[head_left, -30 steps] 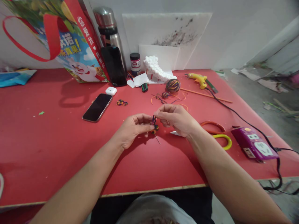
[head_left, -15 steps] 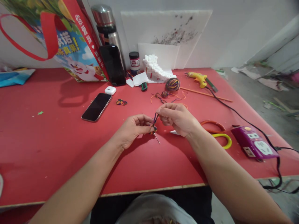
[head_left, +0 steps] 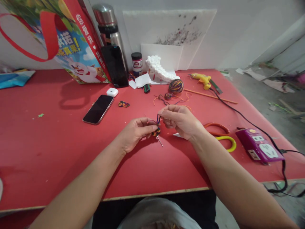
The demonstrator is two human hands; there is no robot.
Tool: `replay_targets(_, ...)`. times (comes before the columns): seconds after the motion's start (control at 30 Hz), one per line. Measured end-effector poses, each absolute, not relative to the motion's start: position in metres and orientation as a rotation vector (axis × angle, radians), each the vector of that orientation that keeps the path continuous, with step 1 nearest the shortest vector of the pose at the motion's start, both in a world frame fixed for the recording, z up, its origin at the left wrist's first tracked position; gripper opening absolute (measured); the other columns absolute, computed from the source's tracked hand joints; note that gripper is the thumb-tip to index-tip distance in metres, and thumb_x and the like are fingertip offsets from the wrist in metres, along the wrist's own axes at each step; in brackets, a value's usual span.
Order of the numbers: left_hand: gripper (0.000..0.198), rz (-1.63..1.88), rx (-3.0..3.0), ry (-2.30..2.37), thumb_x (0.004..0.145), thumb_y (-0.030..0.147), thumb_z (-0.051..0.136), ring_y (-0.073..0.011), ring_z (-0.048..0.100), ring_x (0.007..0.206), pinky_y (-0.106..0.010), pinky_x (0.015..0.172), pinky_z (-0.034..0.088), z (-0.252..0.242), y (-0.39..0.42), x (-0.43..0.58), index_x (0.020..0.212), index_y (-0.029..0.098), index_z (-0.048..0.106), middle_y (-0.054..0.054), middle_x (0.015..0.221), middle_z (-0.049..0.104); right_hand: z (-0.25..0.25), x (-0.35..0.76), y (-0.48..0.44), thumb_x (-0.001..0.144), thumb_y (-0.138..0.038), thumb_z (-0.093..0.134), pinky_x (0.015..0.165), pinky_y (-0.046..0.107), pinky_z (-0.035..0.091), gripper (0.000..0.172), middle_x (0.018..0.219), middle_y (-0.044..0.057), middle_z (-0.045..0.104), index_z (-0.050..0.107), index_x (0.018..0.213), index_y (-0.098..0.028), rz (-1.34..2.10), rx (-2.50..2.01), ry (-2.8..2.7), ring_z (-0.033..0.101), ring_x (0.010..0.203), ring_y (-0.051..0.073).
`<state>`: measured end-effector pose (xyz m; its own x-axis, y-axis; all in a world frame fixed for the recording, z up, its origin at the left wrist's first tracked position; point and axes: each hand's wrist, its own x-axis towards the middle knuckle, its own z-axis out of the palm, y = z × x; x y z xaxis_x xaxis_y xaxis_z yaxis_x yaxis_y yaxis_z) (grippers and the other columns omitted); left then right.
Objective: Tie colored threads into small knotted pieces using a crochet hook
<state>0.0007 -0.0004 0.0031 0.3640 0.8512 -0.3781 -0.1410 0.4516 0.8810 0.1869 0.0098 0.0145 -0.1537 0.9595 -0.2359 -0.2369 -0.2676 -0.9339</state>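
Yarn piece [head_left: 155,132], at the centre of the frame, is clamped in the left hand's [head_left: 136,133] grip, thumb partly covering it; the right hand's [head_left: 178,117] grip pinches a dark strand [head_left: 158,119] above it. A thin metal rod [head_left: 160,141] sticks out below. Scissors [head_left: 226,137], centre right, lie partly hidden behind the right wrist; a yarn ball [head_left: 176,86] sits upper centre, a phone [head_left: 98,109] centre left. The piece looks small, dark and orange-flecked.

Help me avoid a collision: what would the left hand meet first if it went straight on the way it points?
Past the yarn piece it pinches, the left hand would likely meet the right hand first, though their relative height is unclear.
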Motion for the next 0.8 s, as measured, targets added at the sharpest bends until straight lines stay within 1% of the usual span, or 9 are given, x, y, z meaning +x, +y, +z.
replay_targets(0.07, 0.034, 0.771, 0.857, 0.973, 0.06, 0.034, 0.096, -0.0075, 0.056, 0.058, -0.023, 0.057, 0.04, 0.0024, -0.0004, 0.0014, 0.078, 0.014, 0.076, -0.001, 0.072, 0.071, 0.0148, 0.1866, 0.0099, 0.059, -0.037, 0.09, 0.048, 0.024, 0.026, 0.035, 0.051, -0.007, 0.052, 0.061, 0.062, -0.018, 1.598, -1.133, -0.958, 0.041, 0.046, 0.005)
replay_targets(0.17, 0.036, 0.793, 0.845, 0.97, 0.059, 0.038, 0.097, -0.009, 0.059, 0.06, -0.023, 0.058, 0.041, 0.0013, 0.0002, 0.0026, 0.074, 0.015, 0.074, -0.001, 0.07, 0.071, 0.0153, 0.1854, 0.0093, 0.058, -0.038, 0.091, 0.048, 0.024, 0.026, 0.036, 0.051, -0.006, 0.052, 0.062, 0.062, -0.017, 1.597, -1.135, -0.961, 0.041, 0.046, 0.005)
replay_targets(0.33, 0.035, 0.824, 0.829, 0.979, 0.057, 0.036, 0.099, -0.0072, 0.057, 0.058, -0.022, 0.058, 0.041, -0.0004, 0.001, 0.0016, 0.075, 0.015, 0.077, 0.0, 0.069, 0.071, 0.0151, 0.1839, 0.0084, 0.058, -0.04, 0.092, 0.048, 0.025, 0.026, 0.035, 0.053, -0.005, 0.056, 0.065, 0.064, -0.017, 1.589, -1.131, -0.968, 0.043, 0.047, 0.006)
replay_targets(0.53, 0.036, 0.832, 0.793, 0.931, 0.055, 0.037, 0.101, -0.0121, 0.067, 0.068, -0.025, 0.069, 0.052, -0.0005, 0.0, -0.0002, 0.075, 0.017, 0.079, -0.001, 0.074, 0.075, 0.0141, 0.1848, 0.0098, 0.059, -0.038, 0.091, 0.047, 0.025, 0.025, 0.034, 0.05, -0.006, 0.053, 0.064, 0.062, -0.017, 1.579, -1.116, -0.955, 0.041, 0.045, 0.006)
replay_targets(0.67, 0.035, 0.839, 0.815, 0.907, 0.054, 0.038, 0.102, -0.0131, 0.069, 0.07, -0.026, 0.07, 0.055, -0.0008, -0.0008, 0.0003, 0.074, 0.018, 0.081, -0.002, 0.074, 0.076, 0.0134, 0.1849, 0.01, 0.059, -0.038, 0.091, 0.047, 0.025, 0.025, 0.034, 0.051, -0.006, 0.053, 0.064, 0.064, -0.017, 1.59, -1.118, -0.952, 0.041, 0.045, 0.006)
replay_targets(0.8, 0.032, 0.841, 0.859, 0.897, 0.057, 0.037, 0.101, -0.0109, 0.068, 0.068, -0.023, 0.068, 0.054, -0.0005, -0.0016, -0.0001, 0.074, 0.018, 0.082, -0.001, 0.074, 0.075, 0.0128, 0.1855, 0.0101, 0.061, -0.038, 0.09, 0.047, 0.025, 0.025, 0.033, 0.048, -0.006, 0.051, 0.064, 0.063, -0.018, 1.578, -1.119, -0.961, 0.04, 0.045, 0.006)
